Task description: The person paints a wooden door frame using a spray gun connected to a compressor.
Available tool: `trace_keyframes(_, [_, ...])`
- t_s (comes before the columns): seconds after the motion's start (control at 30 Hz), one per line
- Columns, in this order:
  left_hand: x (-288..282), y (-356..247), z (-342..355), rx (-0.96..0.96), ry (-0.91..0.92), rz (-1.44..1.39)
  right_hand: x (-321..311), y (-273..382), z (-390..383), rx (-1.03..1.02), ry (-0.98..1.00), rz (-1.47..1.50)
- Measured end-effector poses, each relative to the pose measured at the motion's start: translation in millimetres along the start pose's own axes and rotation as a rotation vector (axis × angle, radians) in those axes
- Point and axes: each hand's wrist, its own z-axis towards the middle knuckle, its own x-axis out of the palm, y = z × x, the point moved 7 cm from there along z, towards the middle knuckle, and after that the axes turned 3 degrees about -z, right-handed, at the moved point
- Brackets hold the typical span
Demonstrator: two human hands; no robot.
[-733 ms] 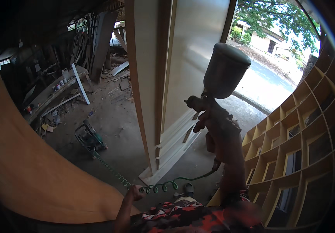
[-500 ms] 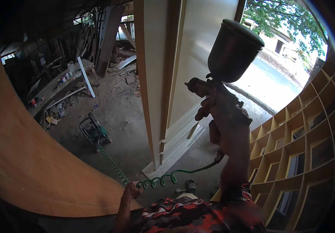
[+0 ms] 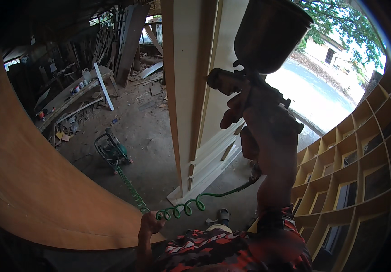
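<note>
In my raised right hand [image 3: 268,118] is a spray gun [image 3: 225,81], its dark cup [image 3: 272,34] on top and its nozzle toward the tall cream wooden panel [image 3: 188,68]. My fingers wrap the grip; a finger or two extend toward the trigger. From the gun's base a green coiled air hose [image 3: 200,201] sags down to my left hand [image 3: 151,223], which is closed around it low by my waist. Beyond that hand the hose runs on to a green compressor [image 3: 114,149] on the floor. Whether spray is coming out, I cannot make out.
A curved orange-brown board [image 3: 46,181] fills the left side. At the right stands a yellowish shelf unit [image 3: 340,167] with many compartments. Farther back, a cluttered workbench [image 3: 75,97] holds cans, with scrap wood leaning behind. A bright roadway [image 3: 313,86] lies outside the opening.
My right hand and the spray gun have risen and shifted slightly left, closer to the panel. The left hand still grips the hose, and the view has shifted a little.
</note>
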Motion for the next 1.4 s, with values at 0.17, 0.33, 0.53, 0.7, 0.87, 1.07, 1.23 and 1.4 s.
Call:
trace_keyframes(0.17, [-11, -11, -6, 0.024, -0.015, -0.028, 2, 10, 6, -0.118, 0.054, 0.018])
trace_keyframes(0.33, [-20, -20, -13, 0.015, -0.022, -0.033, 6, 17, 17, 0.089, 0.018, -0.033])
trace_keyframes(0.53, [-22, -24, -15, 0.01, -0.039, -0.016, 3, 15, 31, 0.015, 0.061, 0.016])
trace_keyframes(0.7, [-20, -43, -17, 0.035, -0.017, -0.001, -22, 9, 49, -0.018, 0.003, -0.017])
trace_keyframes(0.87, [-18, -62, -15, 0.005, 0.012, 0.026, -56, -5, 69, 0.087, -0.083, -0.042])
trace_keyframes(1.07, [-15, -95, -13, 0.016, 0.008, 0.033, -107, -22, 98, 0.084, -0.098, -0.034])
trace_keyframes(1.23, [-11, -128, -9, 0.003, 0.07, 0.077, -157, -48, 129, 0.113, -0.119, -0.089])
trace_keyframes(1.4, [1, -144, -2, -0.007, 0.116, 0.113, -194, -63, 155, 0.108, -0.123, -0.098])
